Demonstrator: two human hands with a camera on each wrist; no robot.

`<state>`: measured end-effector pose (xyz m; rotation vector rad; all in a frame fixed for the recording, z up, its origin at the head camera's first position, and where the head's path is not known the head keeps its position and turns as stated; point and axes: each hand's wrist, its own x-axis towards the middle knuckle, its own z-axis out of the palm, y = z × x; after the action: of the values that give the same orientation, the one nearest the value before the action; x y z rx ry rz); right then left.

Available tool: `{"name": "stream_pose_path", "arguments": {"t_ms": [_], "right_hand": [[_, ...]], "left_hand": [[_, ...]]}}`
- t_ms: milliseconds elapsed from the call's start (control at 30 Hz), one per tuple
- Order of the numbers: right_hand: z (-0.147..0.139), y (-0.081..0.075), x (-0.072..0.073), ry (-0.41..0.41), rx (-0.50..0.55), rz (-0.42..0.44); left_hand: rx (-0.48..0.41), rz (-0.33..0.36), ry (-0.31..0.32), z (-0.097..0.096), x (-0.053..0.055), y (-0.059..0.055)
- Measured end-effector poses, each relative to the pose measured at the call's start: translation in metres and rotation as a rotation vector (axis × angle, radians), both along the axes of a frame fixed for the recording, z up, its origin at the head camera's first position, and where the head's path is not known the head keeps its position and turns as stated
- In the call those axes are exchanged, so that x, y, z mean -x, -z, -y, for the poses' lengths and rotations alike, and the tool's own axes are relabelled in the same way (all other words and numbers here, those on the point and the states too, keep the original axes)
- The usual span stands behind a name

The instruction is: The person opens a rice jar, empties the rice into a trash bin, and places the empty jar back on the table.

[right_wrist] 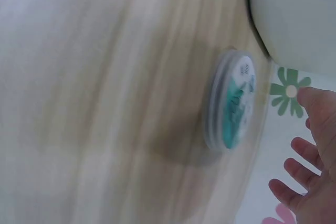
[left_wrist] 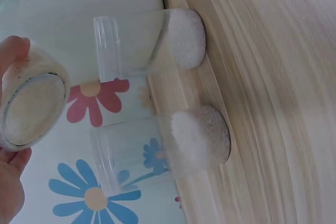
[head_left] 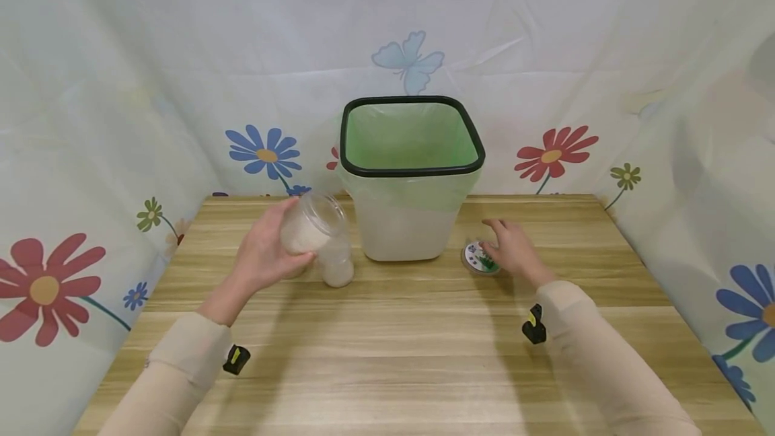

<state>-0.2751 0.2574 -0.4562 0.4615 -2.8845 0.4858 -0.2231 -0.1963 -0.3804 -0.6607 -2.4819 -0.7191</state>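
Observation:
My left hand (head_left: 265,247) grips a clear jar (head_left: 303,231), holding white grains, and keeps it tilted above the table. In the left wrist view the base of that held jar (left_wrist: 35,109) faces the camera. Below it two more clear jars stand upright, one jar (left_wrist: 186,40) beside the other jar (left_wrist: 202,137), each with white grains at the bottom. In the head view the held jar and hand partly hide them. My right hand (head_left: 513,251), fingers spread, hovers over a round lid (head_left: 478,259) with a printed green-and-white top, lying on the table.
A bin (head_left: 406,221) with a black rim and a green-tinted liner stands at the back middle, between my hands. The wood-grain table (head_left: 387,355) meets a flower-printed curtain (head_left: 266,86) at the back and sides.

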Motion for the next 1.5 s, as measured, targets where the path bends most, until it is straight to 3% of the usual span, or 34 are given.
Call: {"name": "stream_pose_path", "arguments": {"t_ms": [200, 467, 700, 1500], "right_hand": [[-0.002, -0.018, 0.007, 0.031, -0.012, 0.068], [-0.002, -0.042, 0.014, -0.022, 0.002, -0.024], [-0.001, -0.067, 0.014, -0.030, 0.011, 0.005], [0.012, -0.148, 0.028, 0.010, -0.053, -0.035]], "left_hand": [[0.023, -0.019, -0.009, 0.007, 0.004, -0.005], [0.035, -0.027, -0.028, 0.013, 0.007, -0.012], [0.027, 0.001, -0.039, 0.015, 0.009, -0.020], [0.083, -0.025, -0.083, 0.018, 0.031, -0.071]]}}
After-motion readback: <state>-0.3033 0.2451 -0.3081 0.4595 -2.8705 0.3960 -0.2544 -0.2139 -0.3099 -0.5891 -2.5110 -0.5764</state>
